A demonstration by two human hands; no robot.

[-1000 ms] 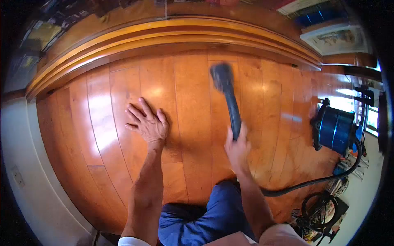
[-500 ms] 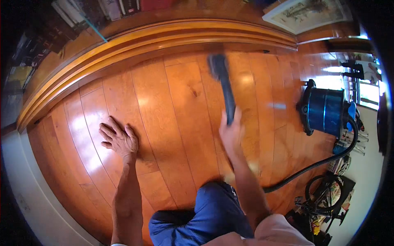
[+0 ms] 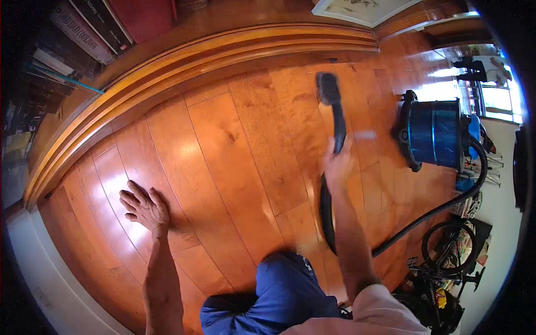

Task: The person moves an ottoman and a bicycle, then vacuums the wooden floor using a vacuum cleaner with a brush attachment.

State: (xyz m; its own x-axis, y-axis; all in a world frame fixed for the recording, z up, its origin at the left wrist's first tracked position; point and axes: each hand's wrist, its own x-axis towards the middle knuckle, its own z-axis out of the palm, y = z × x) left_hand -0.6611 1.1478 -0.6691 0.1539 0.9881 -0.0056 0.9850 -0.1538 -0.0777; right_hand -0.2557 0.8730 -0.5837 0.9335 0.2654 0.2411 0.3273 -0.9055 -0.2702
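Observation:
My right hand (image 3: 339,166) is wrapped round the handle of a black vacuum brush nozzle (image 3: 329,89), whose bristled head points toward the far baseboard. Whether the bristles touch the floor I cannot tell. From the grip a black hose (image 3: 424,219) runs back past my forearm and across to a blue canister vacuum (image 3: 434,132) at the right. My left hand (image 3: 145,207) lies palm down on the wooden floor (image 3: 251,162), fingers spread, with nothing in it.
A stepped wooden baseboard (image 3: 223,50) curves along the far side, below shelves of books (image 3: 84,33). A framed picture (image 3: 357,11) leans at the top. Bicycle parts (image 3: 449,248) lie at the lower right. A pale wall edge (image 3: 56,273) borders the left.
My right hand has carried the brush nozzle to the right. The view has turned and shifted, so the shelves and canister appear moved. My left hand stays flat on the floor.

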